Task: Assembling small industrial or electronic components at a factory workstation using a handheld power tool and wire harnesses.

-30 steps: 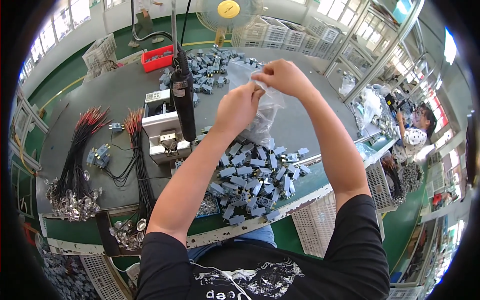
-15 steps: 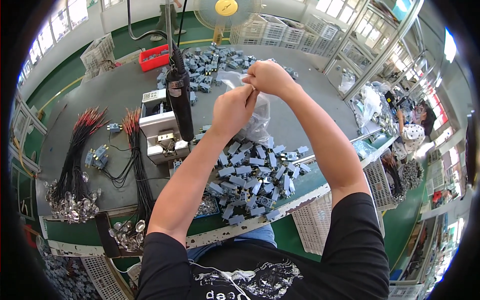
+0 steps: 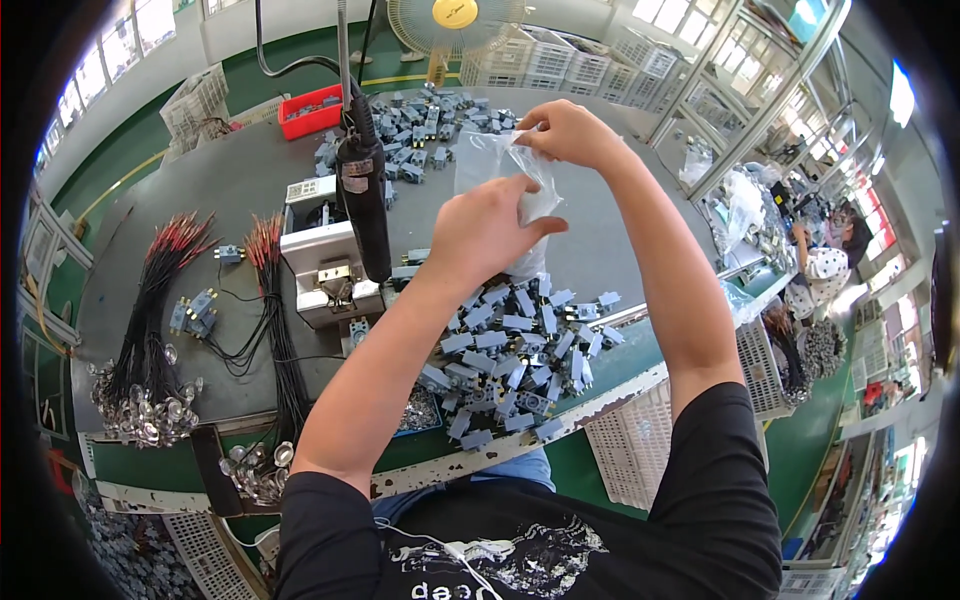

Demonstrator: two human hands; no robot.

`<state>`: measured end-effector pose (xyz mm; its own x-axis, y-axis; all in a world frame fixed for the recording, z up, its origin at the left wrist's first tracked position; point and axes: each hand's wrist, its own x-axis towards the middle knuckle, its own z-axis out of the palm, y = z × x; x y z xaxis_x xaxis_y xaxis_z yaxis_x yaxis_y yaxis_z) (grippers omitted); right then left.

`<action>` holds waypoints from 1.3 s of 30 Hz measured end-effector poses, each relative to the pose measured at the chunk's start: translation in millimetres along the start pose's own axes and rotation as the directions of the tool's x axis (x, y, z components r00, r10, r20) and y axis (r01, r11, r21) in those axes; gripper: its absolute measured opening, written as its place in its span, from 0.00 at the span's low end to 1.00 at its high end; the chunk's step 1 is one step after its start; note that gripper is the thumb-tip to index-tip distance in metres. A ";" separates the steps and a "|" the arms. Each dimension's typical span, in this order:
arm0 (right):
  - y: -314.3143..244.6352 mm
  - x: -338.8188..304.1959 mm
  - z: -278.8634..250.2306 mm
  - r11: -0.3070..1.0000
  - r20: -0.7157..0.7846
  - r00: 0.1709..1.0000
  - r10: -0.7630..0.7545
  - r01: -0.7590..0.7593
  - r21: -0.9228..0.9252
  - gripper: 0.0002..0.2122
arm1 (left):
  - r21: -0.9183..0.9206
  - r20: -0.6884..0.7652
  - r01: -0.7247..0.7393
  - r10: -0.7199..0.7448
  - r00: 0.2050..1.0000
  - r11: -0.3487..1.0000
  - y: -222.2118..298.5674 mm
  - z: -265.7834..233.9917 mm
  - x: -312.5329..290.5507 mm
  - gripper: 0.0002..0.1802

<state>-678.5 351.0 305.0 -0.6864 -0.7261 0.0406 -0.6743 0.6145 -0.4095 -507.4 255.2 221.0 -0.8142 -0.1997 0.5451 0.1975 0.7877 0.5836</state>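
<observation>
A clear plastic bag [image 3: 482, 160] hangs between my hands above the workbench. My right hand [image 3: 572, 136] grips the bag's upper edge between thumb and fingers. My left hand [image 3: 478, 232] lies against the near side of the bag, its thumb stretched away from the index finger; the other fingers are largely hidden. Under and in front of the bag spreads a heap of small grey rectangular plug-like parts [image 3: 515, 345] with brass-coloured pins. More such grey parts [image 3: 410, 135] lie farther back.
A small metal bench machine [image 3: 335, 265] stands left of my left forearm, with a black electric screwdriver [image 3: 362, 205] hanging over it. Bundles of black wires [image 3: 150, 310] with red ends lie at left. A red tray [image 3: 309, 112] and a fan [image 3: 455, 25] are behind.
Both hands were together pinching the bag's top. Now they are apart: the right has moved up and right, the left has lowered with its thumb spread, and the bag is spread wider.
</observation>
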 end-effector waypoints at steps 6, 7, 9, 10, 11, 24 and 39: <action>6.0 -18.4 14.6 0.957 -0.152 0.960 -0.236 0.202 -0.209 0.21 | 0.205 -0.179 -0.256 0.294 0.939 0.944 -16.6 12.3 5.0 0.11; 7.4 -19.5 15.2 0.959 -0.157 0.961 -0.230 0.196 -0.205 0.21 | 0.204 -0.172 -0.262 0.298 0.939 0.943 -16.9 12.4 4.5 0.11; 5.4 -21.4 14.9 0.988 -0.253 0.956 -0.147 0.130 -0.084 0.17 | 0.150 -0.229 -0.336 0.364 0.903 0.930 -16.4 10.7 3.4 0.09; 8.1 -17.4 19.9 0.988 -0.258 0.955 -0.148 0.131 -0.081 0.17 | 0.154 -0.226 -0.340 0.368 0.902 0.928 -17.1 11.2 1.8 0.09; 14.4 -10.1 28.4 0.980 -0.321 0.927 -0.196 0.169 -0.108 0.17 | 0.151 -0.233 -0.345 0.373 0.898 0.926 -18.8 12.8 -0.2 0.09; 27.9 -54.6 53.3 0.722 -0.607 0.795 0.003 0.418 0.551 0.36 | 0.125 -0.021 -0.362 0.368 0.930 0.924 -37.3 -29.2 22.4 0.04; 17.0 -158.5 219.3 0.836 -0.748 0.524 -0.408 0.543 -0.076 0.60 | -0.194 0.192 0.086 -0.048 0.980 0.977 72.1 -136.4 36.0 0.18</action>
<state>-521.5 408.9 91.7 -0.2880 -0.4004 0.8699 -0.9573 0.1427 -0.2513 -448.1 225.3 364.8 -0.9125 -0.1215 0.3907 0.2291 0.6394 0.7339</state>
